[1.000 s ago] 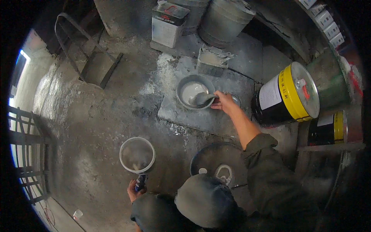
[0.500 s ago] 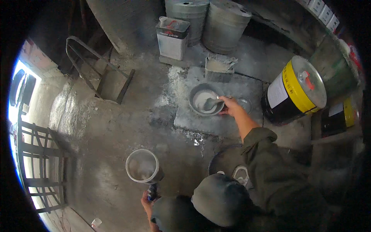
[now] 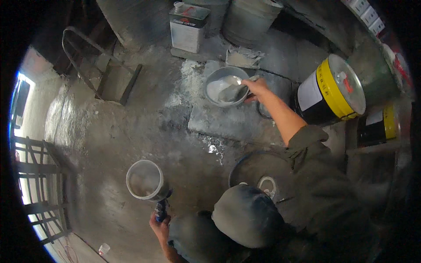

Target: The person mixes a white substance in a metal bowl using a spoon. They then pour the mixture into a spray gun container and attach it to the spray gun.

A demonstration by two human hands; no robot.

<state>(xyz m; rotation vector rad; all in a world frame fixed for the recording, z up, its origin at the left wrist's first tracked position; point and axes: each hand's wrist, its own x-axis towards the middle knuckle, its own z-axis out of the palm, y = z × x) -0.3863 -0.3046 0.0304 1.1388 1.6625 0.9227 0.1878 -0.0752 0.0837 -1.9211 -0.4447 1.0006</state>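
My right hand is closed round the handle of a grey scoop, whose blade is inside a round grey bowl. White powder covers the bowl's bottom. Low in the view, my left hand grips a dark blue handle. This handle meets the side of a translucent plastic tub; whether they are joined I cannot tell. A little pale matter shows inside the tub. Behind my right wrist, a round clear dish is partly hidden.
Behind the bowl are an open square tin, a rectangular can and grey drums. To the right stands a black-and-yellow drum. A hand trolley rests at left. Beside my knees lies a dark round lid-like thing.
The whole view has shifted slightly. My right hand and scoop have moved away from me, and the bowl has slid farther back on the slab. My left hand keeps its grip beside the tub.
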